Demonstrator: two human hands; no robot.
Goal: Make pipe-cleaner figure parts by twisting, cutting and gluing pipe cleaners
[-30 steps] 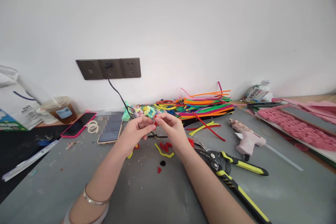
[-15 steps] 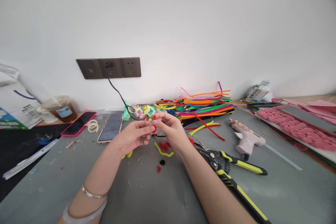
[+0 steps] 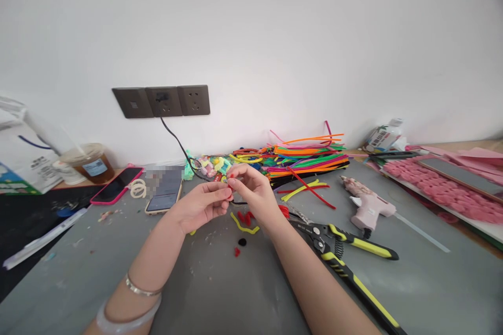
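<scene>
Pinched together on a small red piece point(image 3: 230, 198), our left grip point(image 3: 204, 203) and our right grip point(image 3: 253, 192) meet near the middle of the head view. The piece sits between our fingertips, over the grey desk point(image 3: 220, 293), and our fingers partly hide it. Just below our right grip we see a bent yellow strip point(image 3: 244, 228) with short red bits point(image 3: 247, 218) beside it; closer to us lie a black ball point(image 3: 242, 242) and, near it, a red scrap point(image 3: 237, 252). Beyond our hands, a heap of coloured fuzzy stems point(image 3: 310, 161) lies along the wall point(image 3: 251, 52). To the right we have black-and-yellow pliers point(image 3: 316, 235) with their handles spread, then a pale pink glue gun point(image 3: 371, 209) with a clear stick point(image 3: 422, 233) poking out of its back. To our left rest a phone point(image 3: 165, 196), a cream coil point(image 3: 138, 188) and a pink-cased phone point(image 3: 118, 186), with a lidded cup point(image 3: 94, 166) behind.
</scene>
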